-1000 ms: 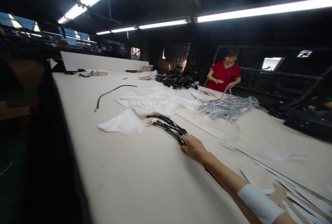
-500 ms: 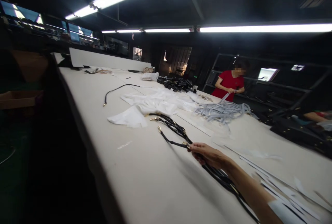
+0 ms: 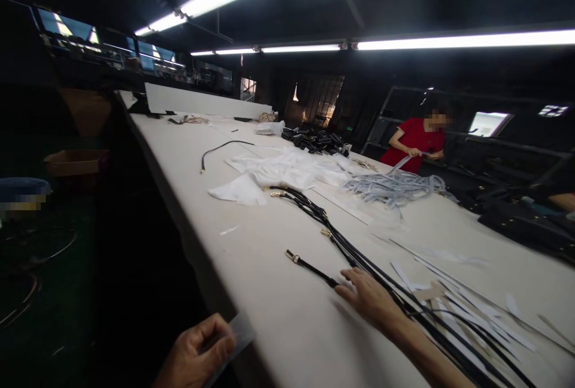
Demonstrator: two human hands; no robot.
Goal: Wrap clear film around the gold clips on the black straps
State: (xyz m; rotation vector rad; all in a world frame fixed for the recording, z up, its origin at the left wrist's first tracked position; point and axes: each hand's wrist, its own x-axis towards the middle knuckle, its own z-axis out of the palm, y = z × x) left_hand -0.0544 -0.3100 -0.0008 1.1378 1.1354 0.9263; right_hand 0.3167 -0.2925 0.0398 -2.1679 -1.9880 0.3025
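Observation:
My left hand, low at the table's near edge, has its thumb and fingers closed on a translucent plastic sheet. Over the table my right hand is spread, thumb apart from the fingers. A black strap with a gold clasp runs up to its thumb, where its further part is hidden. Beside that hand lies a bundle of long black straps with gold clasps, reaching toward the lower right.
White sheeting, a single black strap, a heap of black pieces and grey strips lie farther up the table. Pale strips lie at right. A person in red stands across, handling a grey strip.
My left hand has come into view with the plastic sheet. My right hand has let go of the bundle's clasp end and moved down and right; one strap now lies separate from the bundle.

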